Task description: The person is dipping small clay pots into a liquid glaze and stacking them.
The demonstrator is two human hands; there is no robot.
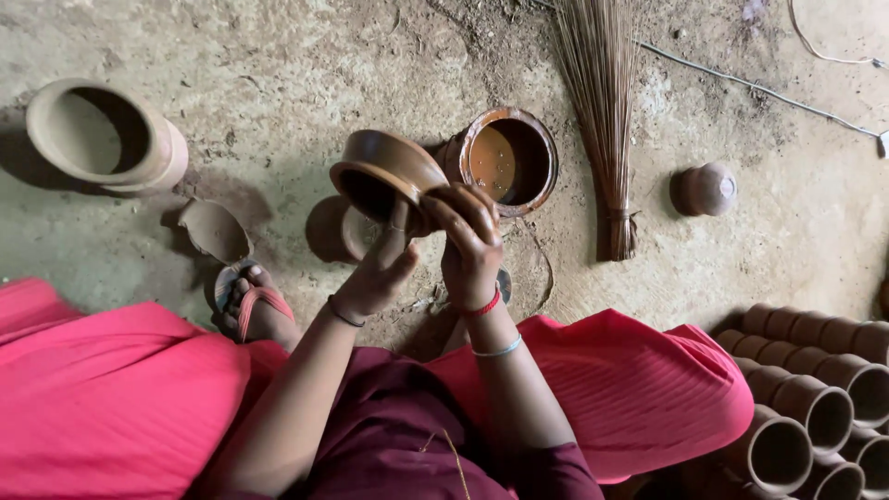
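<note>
I hold a small wet brown clay pot [384, 167] tilted on its side, its mouth facing down-left, above the dirt floor. My left hand [380, 268] supports it from below with fingers reaching up to its rim. My right hand [470, 243], smeared with brown slip, presses against the pot's side and base. Just behind the held pot stands a round vessel [509, 157] with orange-brown liquid inside. Another brown pot [335, 230] sits on the ground under my hands, partly hidden.
A large pale clay pot [102, 134] lies at far left, a broken shard [215, 230] near my sandalled foot [255, 310]. A stick broom [602, 120] lies at centre right, a small upturned pot [704, 189] beyond it. Several stacked clay cups [815, 398] fill the lower right.
</note>
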